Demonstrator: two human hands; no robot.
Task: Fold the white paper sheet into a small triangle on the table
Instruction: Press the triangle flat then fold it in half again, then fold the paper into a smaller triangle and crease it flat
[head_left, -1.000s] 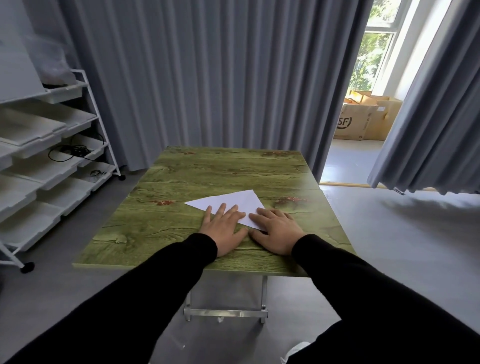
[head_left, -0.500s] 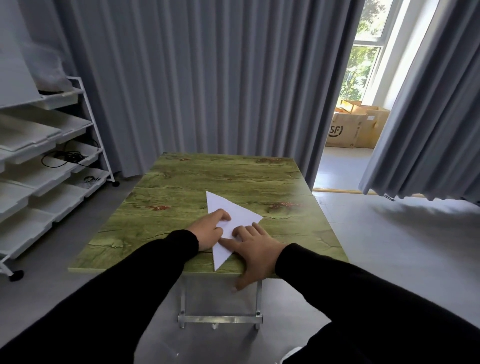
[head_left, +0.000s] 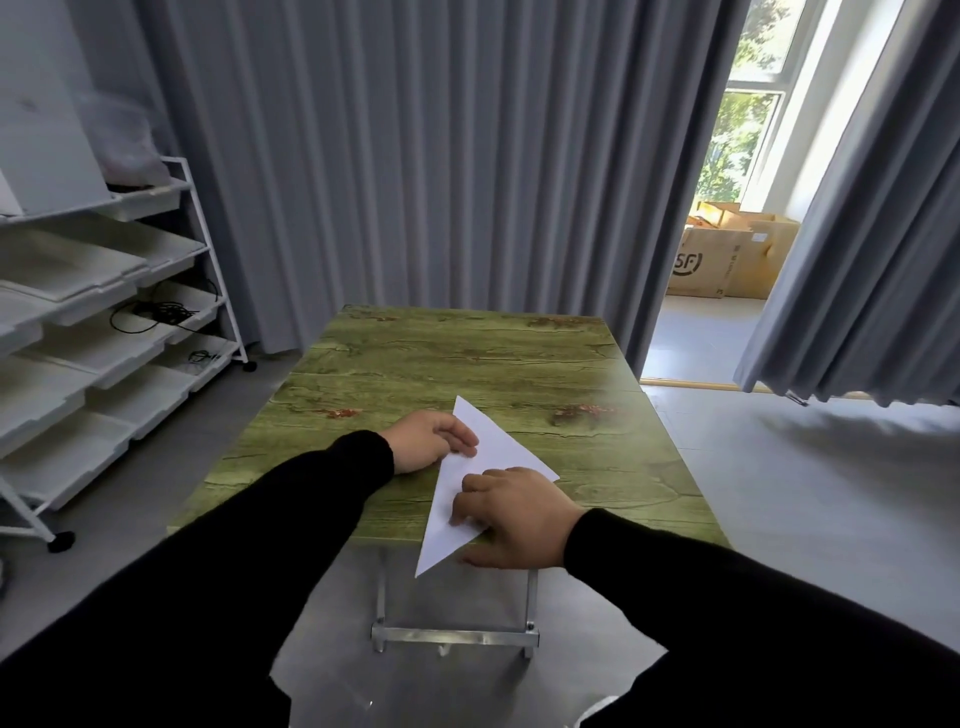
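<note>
The white paper sheet (head_left: 493, 447), folded into a long triangle, lies near the front edge of the green wood-grain table (head_left: 467, 358). Its far tip points away from me and its near tip sticks out past the table's front edge. My left hand (head_left: 428, 440) rests curled at the paper's left edge, fingertips on the sheet. My right hand (head_left: 511, 514) covers the triangle's near right part, fingers on top and thumb under the overhanging corner, gripping it.
A white shelf rack (head_left: 104, 332) with trays and black cables stands at the left. Grey curtains (head_left: 441, 156) hang behind the table. Cardboard boxes (head_left: 727, 260) sit in the doorway at the right. The table's metal legs (head_left: 452, 634) show below its front edge.
The triangle was turned from lying wide across the table to pointing away from me, then slid nearer so its tip overhangs the edge. My right hand shifted onto its near corner.
</note>
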